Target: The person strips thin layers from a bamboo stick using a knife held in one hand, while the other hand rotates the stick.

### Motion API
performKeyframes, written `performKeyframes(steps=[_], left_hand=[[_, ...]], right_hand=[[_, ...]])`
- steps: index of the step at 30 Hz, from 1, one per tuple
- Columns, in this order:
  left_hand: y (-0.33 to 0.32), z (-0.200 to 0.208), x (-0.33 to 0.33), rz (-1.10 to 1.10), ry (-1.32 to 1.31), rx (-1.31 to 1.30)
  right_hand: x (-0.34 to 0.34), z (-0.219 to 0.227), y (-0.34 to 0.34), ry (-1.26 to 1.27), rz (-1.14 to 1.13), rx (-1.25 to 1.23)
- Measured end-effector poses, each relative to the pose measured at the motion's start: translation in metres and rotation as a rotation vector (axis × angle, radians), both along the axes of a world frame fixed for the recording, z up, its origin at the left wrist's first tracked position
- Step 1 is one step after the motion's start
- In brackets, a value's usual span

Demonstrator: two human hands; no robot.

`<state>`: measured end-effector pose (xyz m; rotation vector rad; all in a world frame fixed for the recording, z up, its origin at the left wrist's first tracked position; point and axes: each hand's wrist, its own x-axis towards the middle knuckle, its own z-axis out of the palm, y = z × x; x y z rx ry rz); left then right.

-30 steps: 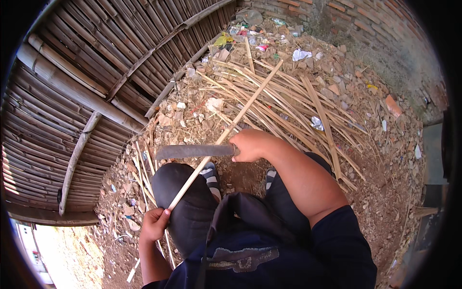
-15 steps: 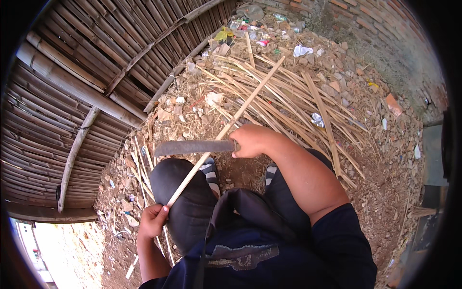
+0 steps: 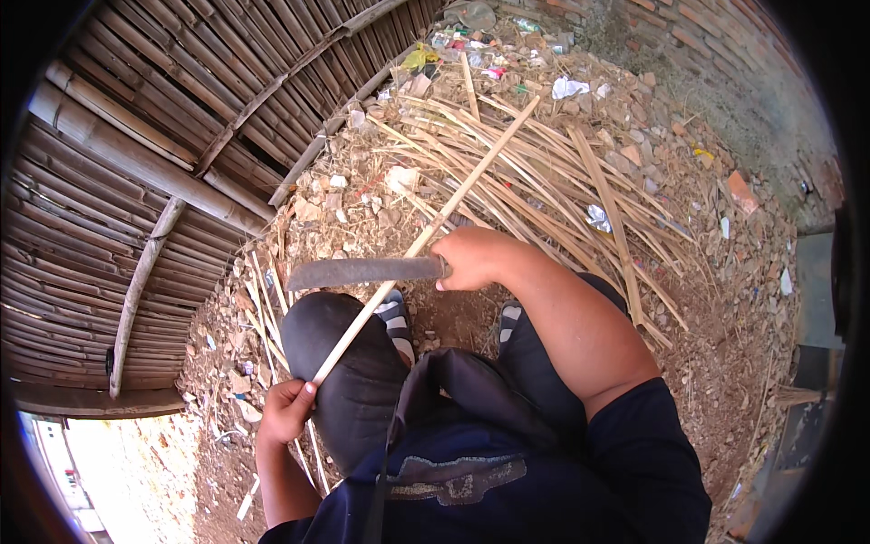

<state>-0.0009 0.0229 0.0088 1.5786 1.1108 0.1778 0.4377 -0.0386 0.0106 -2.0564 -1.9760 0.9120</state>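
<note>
In my left hand [image 3: 288, 412], closed beside my left knee, is the near end of a long pale bamboo strip [image 3: 471, 185]. The strip slants up and to the right over the knee, its far end above a heap of split strips. My right hand [image 3: 467, 257] is closed round the handle of a machete [image 3: 362, 272]; the handle is mostly hidden in the fist. The dark, broad blade points left and crosses the strip just beyond my left knee. Where they cross, the strip passes in front of the blade.
A heap of bamboo strips [image 3: 553, 195] lies on stony ground ahead. A few more strips [image 3: 265, 308] lie left of my knee. A bamboo slat wall [image 3: 100, 263] runs along the left, a brick wall [image 3: 725, 82] at the far right. Plastic litter [image 3: 471, 45] is scattered at the back.
Very little differs. The machete and my right hand have shifted slightly up, away from me. My left hand keeps its hold on the strip, almost in the same place.
</note>
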Motion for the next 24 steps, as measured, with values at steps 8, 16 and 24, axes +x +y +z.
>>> performKeyframes(steps=[8,16,24], left_hand=[[0.002,-0.001,0.000,0.009,0.008,-0.031],[0.004,0.001,0.001,-0.019,-0.019,-0.048],[0.003,-0.002,-0.002,-0.021,-0.031,-0.044]], right_hand=[[0.002,-0.007,0.001,0.009,0.020,0.024],[0.000,-0.007,0.003,0.008,0.029,-0.007],[-0.003,0.000,0.006,-0.021,0.010,-0.104]])
